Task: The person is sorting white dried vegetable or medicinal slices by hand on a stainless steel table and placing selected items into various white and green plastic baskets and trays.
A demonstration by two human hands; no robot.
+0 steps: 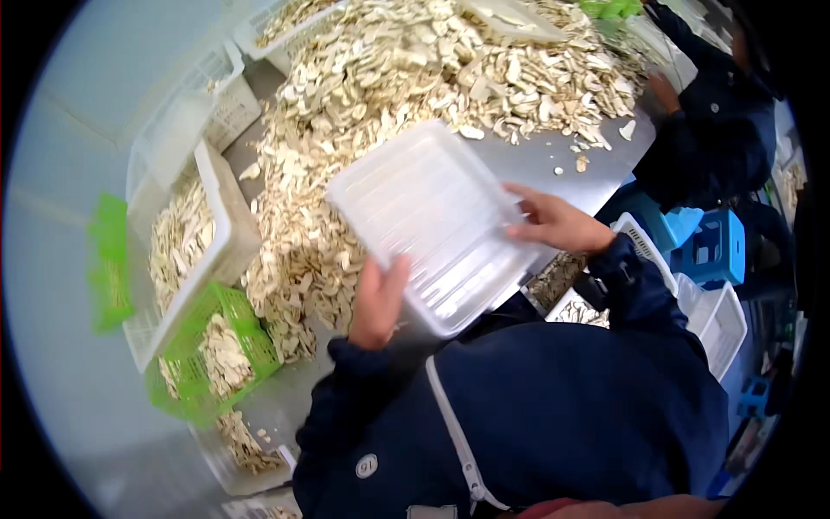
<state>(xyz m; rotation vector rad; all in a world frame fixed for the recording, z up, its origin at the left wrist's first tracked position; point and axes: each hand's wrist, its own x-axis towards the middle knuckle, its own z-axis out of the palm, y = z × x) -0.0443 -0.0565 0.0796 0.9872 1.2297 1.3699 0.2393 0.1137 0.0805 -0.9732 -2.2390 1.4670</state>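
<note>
Tray (432, 203), one, translucent white plastic, squarish with rounded corners, ribbed across its face: held tilted in front of the dark blue jacket (579, 389), above the near edge of the bench (596, 160), and gripped from two sides by the hands.

Left hand (379, 301): placed at the tray's near left edge, wrist low, fingers pointed away from the body; the rim is pinched, with the thumb laid along it (the other fingers are partly hidden).

Right hand (558, 221): brought in from the right, forearm angled across, palm turned left; the right edge is pinched, thumb on the nearer side and fingers parted from it on the farther.

Pale slices (303, 164), one large heap: spread over the bench, beyond and left of the tray. White crate (226, 195), slices inside: stood at the left. Green basket (251, 324), openwork, slices inside: set just nearer. Blue stool (722, 246): placed at the right, near a co-worker (722, 143).
</note>
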